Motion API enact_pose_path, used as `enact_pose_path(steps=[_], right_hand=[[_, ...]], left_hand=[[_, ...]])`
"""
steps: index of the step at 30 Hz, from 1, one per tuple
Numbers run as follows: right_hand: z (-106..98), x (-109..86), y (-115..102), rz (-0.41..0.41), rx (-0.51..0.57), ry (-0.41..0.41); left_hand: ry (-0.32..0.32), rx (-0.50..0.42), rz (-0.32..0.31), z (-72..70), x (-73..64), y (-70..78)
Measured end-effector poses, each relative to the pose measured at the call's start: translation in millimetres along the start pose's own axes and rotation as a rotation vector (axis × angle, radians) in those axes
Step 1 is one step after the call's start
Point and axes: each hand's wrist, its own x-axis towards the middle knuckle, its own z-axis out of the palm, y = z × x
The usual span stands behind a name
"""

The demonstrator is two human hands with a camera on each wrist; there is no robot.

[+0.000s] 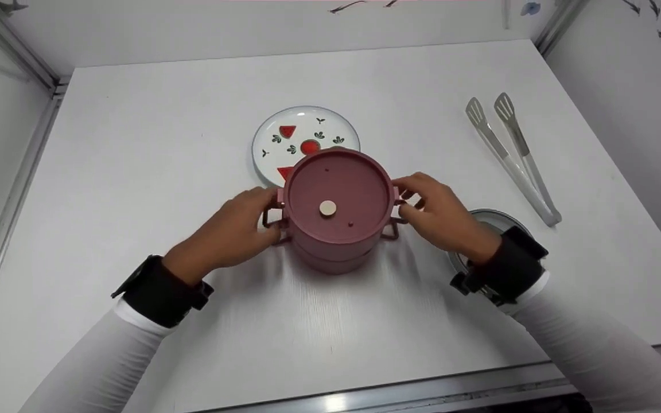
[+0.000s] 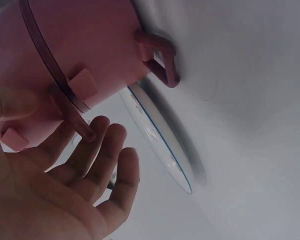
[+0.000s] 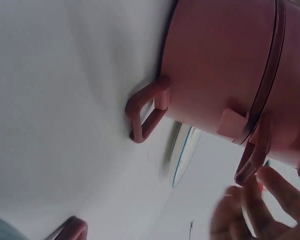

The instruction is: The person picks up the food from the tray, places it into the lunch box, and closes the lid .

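A dusky-pink two-tier pot (image 1: 330, 252) stands upright at the middle of the table, with loop handles on both tiers. Its round top (image 1: 348, 178) carries a small cream knob. On the left side my left hand (image 1: 238, 226) grips the upper tier, thumb on the near side and fingers curled by the upper handle (image 2: 72, 117). Opposite it, my right hand (image 1: 434, 212) holds the upper tier's right side with thumb and fingertips. In the right wrist view those fingers (image 3: 260, 200) are beside the upper handle (image 3: 255, 155). The lower handle (image 3: 147, 110) is free of the hand.
Behind the pot, partly covered by it, lies a white plate (image 1: 261, 137) with watermelon prints. Metal tongs (image 1: 528, 172) lie spread on the right. A round see-through piece with a dark rim (image 1: 500, 215) sits beneath my right wrist. White panels bound the table (image 1: 135, 143).
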Motion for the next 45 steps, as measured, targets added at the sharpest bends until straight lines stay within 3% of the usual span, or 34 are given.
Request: enact_pose_path(steps=[4,10,15,18,22,25,27,32,39,41,45], right_hand=[[5,-4.3,4,-0.052,-0.077,-0.093],[10,-2.0,8,-0.137,-0.095,-0.083],[4,-2.8,8,-0.110,-0.092,-0.121],[-5,-1.7,1,-0.050,-0.001,-0.108],[-9,9.0,-12,0.019,0.268,0.041],[3,22.2,-19,0.025,0.458,0.111],[15,29.7,-19,0.016,0.565,0.113],[35,34.9,-9,-0.037,0.745,0.104],[43,27.3,0,-0.116,0.816,0.068],[44,24.0,-1,-0.113,0.823,0.077],[47,18.4,-3,-0.114,0.869,0.135]], left_hand=[[0.019,0.081,0.034,10.9,-0.6,-5.1],[0.070,0.088,0.028,14.9,-1.1,-8.3],[0.047,0.054,0.047,10.4,-2.3,-7.7],[0.054,-0.061,0.035,0.1,-4.5,-5.4],[0.192,-0.387,0.039,-8.7,4.5,3.9],[0.256,-0.613,0.087,-1.4,22.7,12.5],[0.237,-0.715,0.097,7.7,33.7,15.2],[0.184,-0.864,0.134,24.2,46.9,12.3],[0.207,-1.001,0.184,39.7,48.7,15.5],[0.214,-1.055,0.199,45.2,49.1,18.4],[0.277,-1.070,0.231,53.9,48.8,23.3]])
